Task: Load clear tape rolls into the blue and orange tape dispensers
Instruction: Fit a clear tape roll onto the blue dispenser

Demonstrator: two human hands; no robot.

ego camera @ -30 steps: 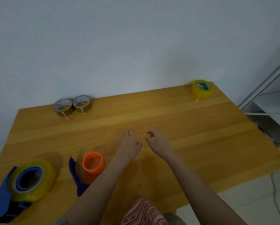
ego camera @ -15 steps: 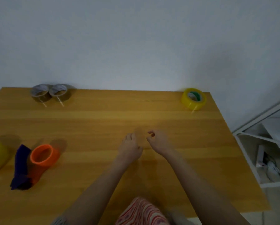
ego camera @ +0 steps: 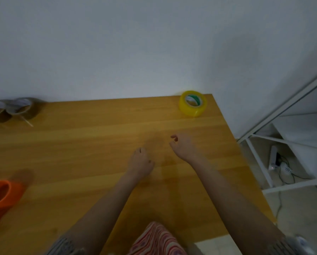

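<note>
A yellowish clear tape roll point(ego camera: 192, 103) with a green-and-white core lies flat at the far right corner of the wooden table point(ego camera: 91, 144). The orange tape dispenser point(ego camera: 1, 197) shows only partly at the left edge, with no roll on its spool. The blue dispenser is out of view. My left hand point(ego camera: 141, 161) rests mid-table, fingers curled down, holding nothing. My right hand point(ego camera: 183, 146) hovers to its right, fingers loosely bent and apart, empty, about a hand's length short of the yellowish roll.
Two brown tape rolls point(ego camera: 12, 109) sit side by side at the far left by the wall point(ego camera: 135, 43). A white metal shelf frame point(ego camera: 275, 129) stands right of the table, with a power strip and cables point(ego camera: 277, 162) on the floor beneath it.
The view has swung right, so the blue dispenser with its roll has left the frame. My right hand has moved forward and right, away from my left hand, toward the yellowish roll.
</note>
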